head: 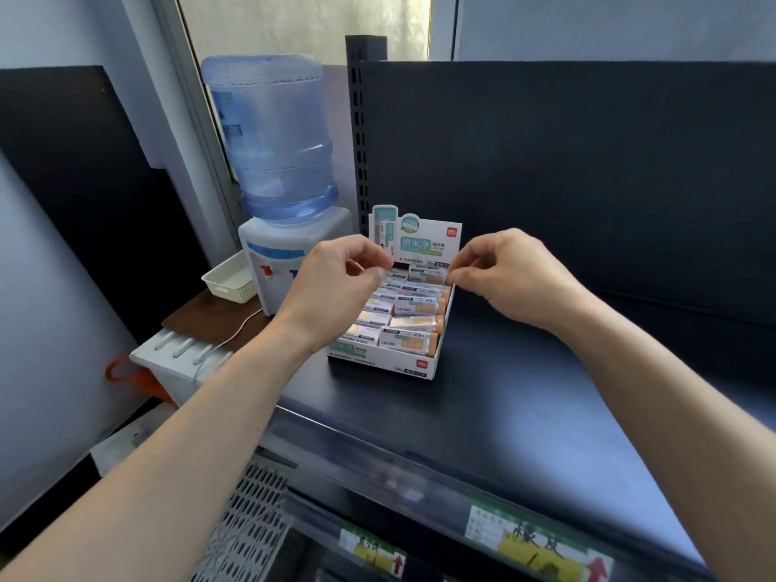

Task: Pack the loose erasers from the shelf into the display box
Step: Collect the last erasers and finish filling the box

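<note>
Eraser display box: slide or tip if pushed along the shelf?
Probably slides: the display box sits flat on the smooth shelf, nearly full of erasers, so likely bottom-heavy. Its thin card walls may flex. The tall header card would likely bend.

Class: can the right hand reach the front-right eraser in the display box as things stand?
Probably yes: the display box is open-topped, nothing covers the front-right eraser, and the right hand hovers over its back row.

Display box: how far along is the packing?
Done: the display box holds packed rows of erasers, nearly full. In hand: the right hand pinches a back-row eraser; the left hand reaches the same row with curled fingers. Left: seating that one, it seems; no loose erasers show on the shelf.
</note>
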`<state>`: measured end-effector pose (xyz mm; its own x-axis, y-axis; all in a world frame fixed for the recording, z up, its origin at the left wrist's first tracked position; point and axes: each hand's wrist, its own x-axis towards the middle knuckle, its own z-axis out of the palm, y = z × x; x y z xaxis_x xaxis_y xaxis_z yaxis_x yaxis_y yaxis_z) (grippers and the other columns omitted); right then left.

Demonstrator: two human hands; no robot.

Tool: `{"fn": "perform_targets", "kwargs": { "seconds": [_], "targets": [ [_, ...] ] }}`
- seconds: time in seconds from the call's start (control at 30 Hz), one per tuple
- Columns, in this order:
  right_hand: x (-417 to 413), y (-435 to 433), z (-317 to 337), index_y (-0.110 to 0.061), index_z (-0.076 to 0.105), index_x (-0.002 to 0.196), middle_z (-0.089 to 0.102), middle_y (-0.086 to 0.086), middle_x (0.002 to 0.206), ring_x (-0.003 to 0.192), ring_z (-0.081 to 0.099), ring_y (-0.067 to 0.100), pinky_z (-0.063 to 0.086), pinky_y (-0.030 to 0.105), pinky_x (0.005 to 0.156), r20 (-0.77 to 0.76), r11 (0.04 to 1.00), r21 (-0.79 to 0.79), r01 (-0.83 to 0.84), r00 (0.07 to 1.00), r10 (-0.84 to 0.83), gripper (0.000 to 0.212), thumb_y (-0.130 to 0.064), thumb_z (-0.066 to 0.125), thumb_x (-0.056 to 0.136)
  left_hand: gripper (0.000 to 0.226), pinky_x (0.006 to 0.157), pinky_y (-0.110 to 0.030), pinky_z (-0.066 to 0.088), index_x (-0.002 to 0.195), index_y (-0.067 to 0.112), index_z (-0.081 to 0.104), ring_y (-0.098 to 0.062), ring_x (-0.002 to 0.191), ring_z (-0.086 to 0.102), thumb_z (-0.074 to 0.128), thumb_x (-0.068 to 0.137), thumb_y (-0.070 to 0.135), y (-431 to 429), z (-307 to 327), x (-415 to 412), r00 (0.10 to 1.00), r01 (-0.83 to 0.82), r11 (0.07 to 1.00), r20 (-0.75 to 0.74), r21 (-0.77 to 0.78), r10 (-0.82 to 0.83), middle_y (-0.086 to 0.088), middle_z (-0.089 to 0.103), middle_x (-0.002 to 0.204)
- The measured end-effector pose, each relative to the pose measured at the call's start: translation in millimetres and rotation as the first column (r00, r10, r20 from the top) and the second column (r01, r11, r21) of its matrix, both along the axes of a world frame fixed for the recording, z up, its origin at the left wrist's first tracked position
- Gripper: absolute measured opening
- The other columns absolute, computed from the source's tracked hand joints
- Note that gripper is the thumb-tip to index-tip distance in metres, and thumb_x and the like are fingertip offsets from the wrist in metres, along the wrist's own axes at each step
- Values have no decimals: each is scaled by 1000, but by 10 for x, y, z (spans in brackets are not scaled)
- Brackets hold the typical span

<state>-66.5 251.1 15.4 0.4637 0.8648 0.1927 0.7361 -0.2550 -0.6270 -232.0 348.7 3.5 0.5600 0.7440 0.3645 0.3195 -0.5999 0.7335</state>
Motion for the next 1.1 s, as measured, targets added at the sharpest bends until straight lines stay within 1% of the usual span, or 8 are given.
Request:
{"fn": "perform_targets", "kwargs": {
  "seconds": [0.23,0.47,0.6,0.73,0.8,0.93,1.0,1.1],
  "targets": [
    [-172,186,-64,-17,70,92,65,-5,85,76,57,8,41,13,59,-18,989,-4,149,989,-149,10,-22,63,88,12,67,-13,44,94,21,66,-5,79,57,58,90,12,349,-45,-26,993,113,993,-22,-38,-114,11,62,85],
    [-297,329,-187,-19,69,88,62,-13,79,70,54,-2,37,12,55,-124,937,51,345,933,-337,7,-20,63,89,12,62,-9,43,89,21,67,-4,73,54,59,89,12,567,-143,37,963,264,963,-38,-57,-266,9,63,83],
    [-338,288,-325,-19,70,87,69,-8,81,75,61,5,45,18,62,-228,886,141,442,885,-406,7,-21,63,89,13,75,-26,48,87,21,67,-12,80,55,58,88,12,521,-214,162,936,342,937,-62,-68,-346,6,62,86],
    [-377,237,-472,-18,71,85,71,-1,82,78,63,12,53,33,76,-337,847,204,490,848,-409,9,-20,62,89,16,91,-44,47,87,21,68,-23,96,56,55,89,12,501,-299,262,936,335,942,-107,-14,-335,2,61,98],
    [-372,219,-504,-19,70,84,69,-5,78,76,62,10,53,35,78,-399,836,227,499,831,-388,10,-21,62,90,16,94,-46,44,92,18,69,-26,103,54,54,90,12,514,-352,302,940,323,946,-121,19,-318,-1,63,106],
    [-362,207,-520,-24,70,82,68,-9,75,71,60,5,48,28,69,-474,841,246,482,817,-329,12,-21,62,90,18,95,-45,43,97,16,70,-25,105,52,53,92,15,534,-429,324,947,311,950,-100,34,-306,-1,64,109],
    [-375,226,-530,-25,69,80,69,-11,72,62,59,-3,45,20,63,-475,863,240,444,829,-294,14,-19,61,90,16,95,-45,42,95,17,70,-24,103,51,54,92,18,538,-440,324,949,309,950,-80,32,-306,1,63,105],
    [-383,253,-545,-24,68,79,69,-9,75,57,61,-7,44,13,55,-462,877,238,417,843,-276,17,-14,60,90,15,97,-45,40,99,18,68,-22,107,47,57,91,24,533,-440,320,944,321,947,-92,30,-317,4,60,108]
  ]
}}
